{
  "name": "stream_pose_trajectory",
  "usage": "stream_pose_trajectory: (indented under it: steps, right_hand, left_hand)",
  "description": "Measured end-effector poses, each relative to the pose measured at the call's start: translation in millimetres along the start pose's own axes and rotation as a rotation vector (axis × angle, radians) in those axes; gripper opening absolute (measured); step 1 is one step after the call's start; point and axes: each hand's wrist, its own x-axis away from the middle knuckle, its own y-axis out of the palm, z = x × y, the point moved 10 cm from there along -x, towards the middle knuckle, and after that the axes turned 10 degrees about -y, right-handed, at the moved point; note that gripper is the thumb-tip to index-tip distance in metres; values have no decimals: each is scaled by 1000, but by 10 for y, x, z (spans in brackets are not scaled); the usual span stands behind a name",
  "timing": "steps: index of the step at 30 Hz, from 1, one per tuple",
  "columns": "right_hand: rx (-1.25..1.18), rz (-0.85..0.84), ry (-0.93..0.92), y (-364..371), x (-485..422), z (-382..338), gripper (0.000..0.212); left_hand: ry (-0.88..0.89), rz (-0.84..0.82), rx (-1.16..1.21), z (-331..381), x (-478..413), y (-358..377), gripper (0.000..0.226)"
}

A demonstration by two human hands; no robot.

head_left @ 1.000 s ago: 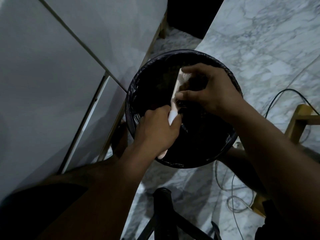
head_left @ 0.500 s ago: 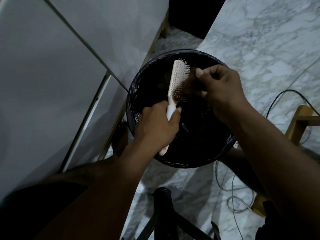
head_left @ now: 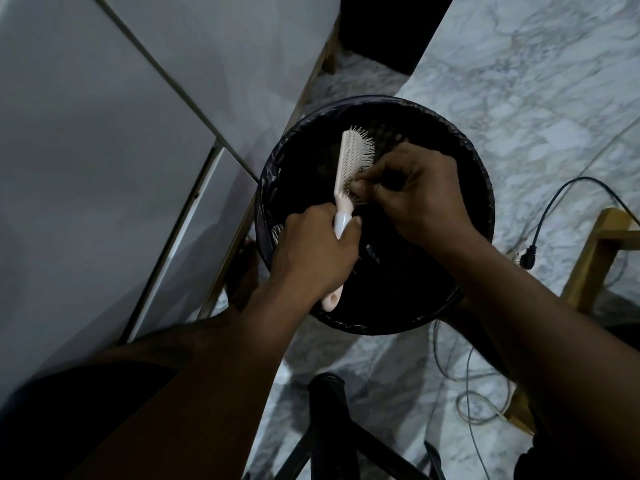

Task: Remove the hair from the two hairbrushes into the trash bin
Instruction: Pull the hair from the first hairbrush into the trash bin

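Note:
A pale pink hairbrush (head_left: pixel 350 157) is held over the round trash bin (head_left: pixel 481 188), which is lined with a black bag. My left hand (head_left: pixel 311 254) grips the brush by its handle, bristles facing right. My right hand (head_left: pixel 419 195) pinches at the lower bristles near the neck, fingertips closed on a dark tuft of hair. Only one hairbrush is in view.
White cabinet doors (head_left: pixel 104 150) stand close on the left. The floor is grey marble. A black cable with a plug (head_left: pixel 528 261) and thin wires lie right of the bin. A wooden frame (head_left: pixel 595 258) is at the right. A black stand (head_left: pixel 329 410) sits below.
My right hand pulled away from the brush head to the right, then came back down to the lower bristles. The brush head is uncovered and tilted slightly more to the left.

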Motion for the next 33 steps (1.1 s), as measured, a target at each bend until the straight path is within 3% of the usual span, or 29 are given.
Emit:
stream_pose_trajectory:
  steps: [3,7,9,10,12,15,17,21,24,33]
  right_hand:
    - [-59,20,178,-35,21,163,10]
    - [-523,95,433,49,100,318,18]
    - [-648,126,494,75,113,318,6]
    - [-652,129,499,72,110,311,6]
    - [-563,65,469,84,97,269,25]
    - [-299,-52,337,116,47,137,58]
    - [-140,-40,272,101,50,79,64]
    - [-109,77,238,38,64,78,31]
    - [-186,153,326,-1,93,277,18]
    - [-1031,300,886,375,348,624,6]
  left_hand:
    - [-2,2,12,19,12,-5,41]
    - [9,10,21,34,6,-27,42]
    - [9,10,23,27,-3,-24,42]
    - [7,12,22,22,-5,-22,42]
    - [7,20,15,20,-6,-25,41]
    - [-4,28,-6,29,-1,-41,35]
    - [1,13,-28,44,14,-29,29]
    - [48,9,-29,73,41,-8,29]
    - [65,-4,7,80,38,23,31]
    - [59,-10,16,96,35,12,44]
